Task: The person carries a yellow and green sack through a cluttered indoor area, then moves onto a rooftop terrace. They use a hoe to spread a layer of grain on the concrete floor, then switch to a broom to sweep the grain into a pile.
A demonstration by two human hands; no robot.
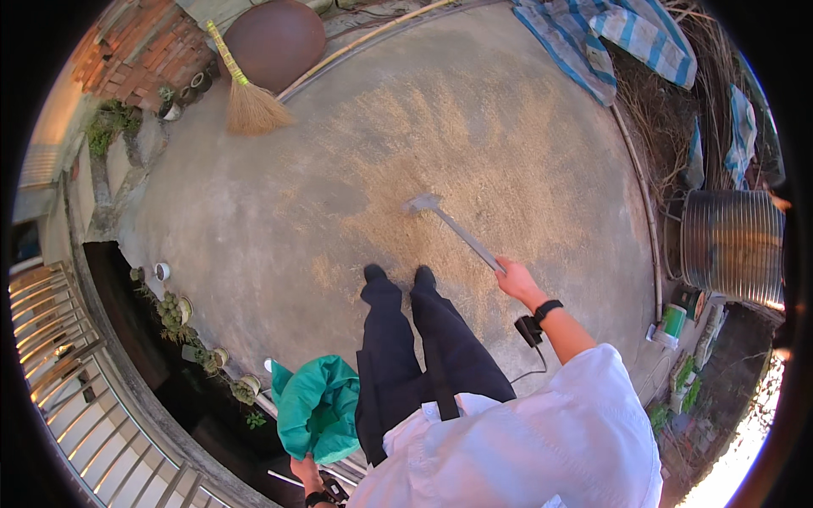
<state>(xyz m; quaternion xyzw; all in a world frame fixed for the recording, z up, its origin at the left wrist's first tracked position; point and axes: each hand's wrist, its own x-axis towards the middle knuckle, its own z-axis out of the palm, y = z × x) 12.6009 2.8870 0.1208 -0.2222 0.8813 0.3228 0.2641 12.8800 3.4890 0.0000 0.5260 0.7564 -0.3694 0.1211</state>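
My right hand (516, 279) grips the handle of a long-handled ladle or scoop (467, 236). Its head rests on or just over grain-like material (502, 171) spread thinly across the concrete, a little beyond my shoes. At the lower left, my left hand (306, 471) holds a green cloth or plastic bag (317, 406) by its edge, beside my left leg. The bag's mouth gapes upward; what lies deep inside is hidden. Both wrists wear black bands.
A straw broom (254, 105) lies by a large brown round pan (273, 44). Potted plants (184, 310) line a drop and a metal railing (108, 413) on the left. Poles edge the floor. Striped tarpaulin (648, 38), a ribbed metal drum (732, 246) and buckets (672, 320) stand right.
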